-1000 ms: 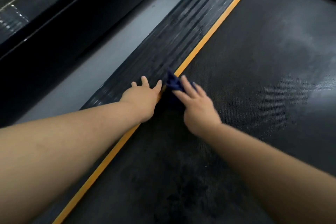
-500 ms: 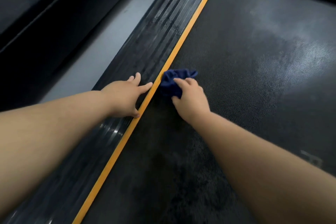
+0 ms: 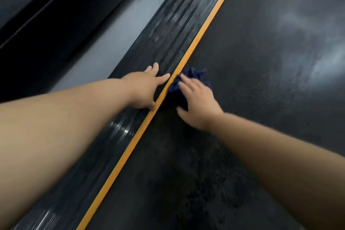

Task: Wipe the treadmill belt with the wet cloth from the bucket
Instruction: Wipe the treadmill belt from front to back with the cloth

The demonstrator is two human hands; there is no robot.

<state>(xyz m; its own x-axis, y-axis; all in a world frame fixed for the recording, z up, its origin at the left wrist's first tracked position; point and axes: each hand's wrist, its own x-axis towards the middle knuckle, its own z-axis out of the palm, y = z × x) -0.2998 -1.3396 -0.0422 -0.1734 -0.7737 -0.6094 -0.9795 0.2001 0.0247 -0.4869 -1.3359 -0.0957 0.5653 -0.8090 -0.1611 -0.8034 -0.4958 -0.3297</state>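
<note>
Cloth [image 3: 194, 74]: dark blue, bunched, on the belt's [image 3: 261, 61] left edge, touching the orange strip [image 3: 209, 22].
Right hand [image 3: 197, 102]: fingers laid fairly straight over the cloth, pressing it down; I judged this was to rub along the edge.
Left hand [image 3: 143, 89]: flat, fingers spread, holding nothing, on the ribbed side rail [image 3: 177, 24]; I took it as a brace.
Belt: pale smears far right, which I judged not yet wiped.

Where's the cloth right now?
Head view, centre: the blue cloth lies on the belt under the right hand, just right of the orange strip.
</note>
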